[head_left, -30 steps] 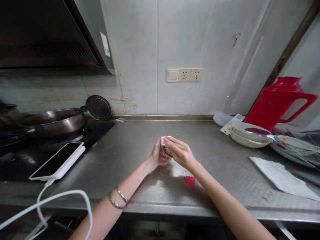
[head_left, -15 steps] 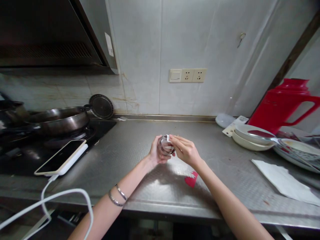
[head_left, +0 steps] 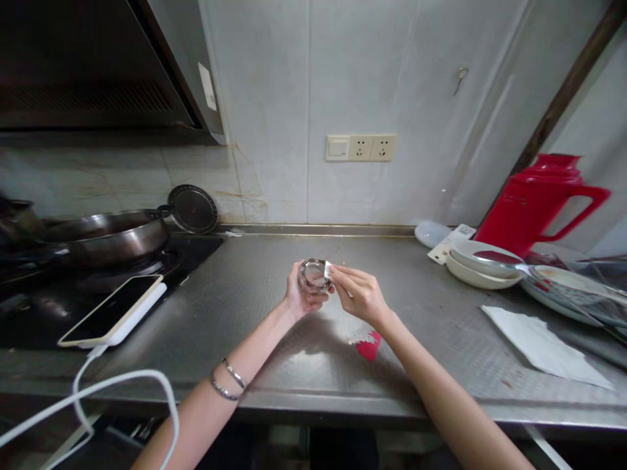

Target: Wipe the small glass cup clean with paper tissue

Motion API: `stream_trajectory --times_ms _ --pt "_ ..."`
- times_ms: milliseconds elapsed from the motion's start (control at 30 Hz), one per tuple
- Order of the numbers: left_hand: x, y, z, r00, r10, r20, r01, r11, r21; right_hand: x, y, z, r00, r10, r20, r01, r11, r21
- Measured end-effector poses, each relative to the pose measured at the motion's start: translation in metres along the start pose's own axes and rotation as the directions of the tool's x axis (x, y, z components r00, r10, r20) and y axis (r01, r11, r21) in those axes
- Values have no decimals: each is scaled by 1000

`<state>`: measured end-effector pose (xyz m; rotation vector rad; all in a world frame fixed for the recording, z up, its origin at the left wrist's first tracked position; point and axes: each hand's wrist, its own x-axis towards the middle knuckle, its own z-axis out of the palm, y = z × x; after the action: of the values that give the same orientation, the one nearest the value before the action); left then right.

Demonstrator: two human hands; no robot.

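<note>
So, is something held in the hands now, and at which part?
The left hand holds a small round glass dish around its outer side; the right hand pinches a small white piece by its end, at the rim.

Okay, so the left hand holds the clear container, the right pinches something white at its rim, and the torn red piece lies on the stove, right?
Not on the stove: the head view shows the torn red piece on the metal counter. The left hand holds the clear container, and the right hand pinches something white at its rim.
</note>
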<state>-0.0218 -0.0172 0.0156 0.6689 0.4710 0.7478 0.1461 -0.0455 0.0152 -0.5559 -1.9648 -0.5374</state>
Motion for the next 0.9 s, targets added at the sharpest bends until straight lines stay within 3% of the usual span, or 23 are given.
stream_trajectory --times_ms 300,600,900 --pt "-3 -2 5 993 57 -104 -66 994 -92 -2 -7 3 999 -33 -14 32 999 -25" --pt "0 -1 -1 968 133 -214 -178 962 -208 -7 -19 12 997 -75 4 75 997 9" --pt "3 -2 -8 959 96 -268 -159 961 -226 -4 -23 14 994 -106 40 105 994 24"
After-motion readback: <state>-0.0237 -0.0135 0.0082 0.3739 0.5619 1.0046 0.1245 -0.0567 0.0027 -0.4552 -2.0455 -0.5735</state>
